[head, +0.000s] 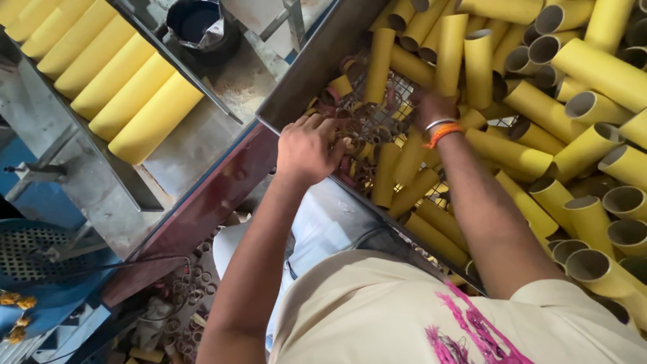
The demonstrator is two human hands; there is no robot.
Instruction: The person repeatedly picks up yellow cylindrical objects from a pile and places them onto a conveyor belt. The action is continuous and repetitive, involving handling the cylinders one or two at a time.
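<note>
Head view: metal bin [303, 74] with wire-mesh floor [397, 91], piled with yellow cardboard tubes [593, 67]. More long yellow tubes on a tray [114, 84] off to the left. Left hand [311, 147] at the bin's near edge, fingers curled over small cut rings [360, 131]; grasp unclear. Right hand [431, 108], orange wristband, reaches among short tubes; fingers hidden, cannot tell its hold.
</note>
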